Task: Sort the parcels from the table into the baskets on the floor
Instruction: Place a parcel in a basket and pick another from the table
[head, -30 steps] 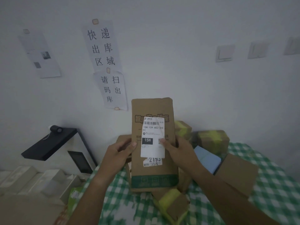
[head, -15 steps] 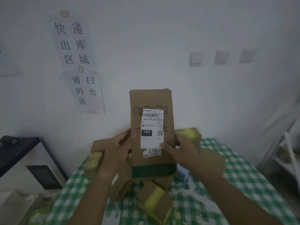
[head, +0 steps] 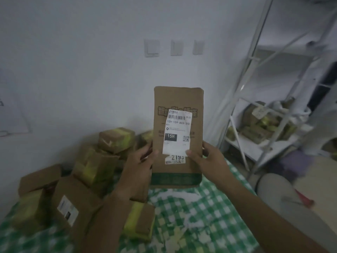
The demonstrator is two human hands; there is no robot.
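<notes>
I hold a tall flat brown parcel (head: 177, 99) upright in front of me, its white shipping label marked 15H facing me. My left hand (head: 140, 161) grips its left edge with the thumb on the front. My right hand (head: 207, 157) grips the right edge, thumb pressed on the label's lower corner. Below lies the table with a green checked cloth (head: 209, 216). Several brown boxes with yellow-green tape (head: 116, 138) are piled on its left and back. No basket is clearly in view.
A white metal shelf rack (head: 255, 114) with more taped parcels stands at the right. A round grey object (head: 279, 194) sits on the floor beside the table's right edge. Three wall switches (head: 175, 47) are on the white wall behind.
My view has swung to the right: the wall signs and black device left the frame and the shelf rack came in. The parcel stays held upright in both hands.
</notes>
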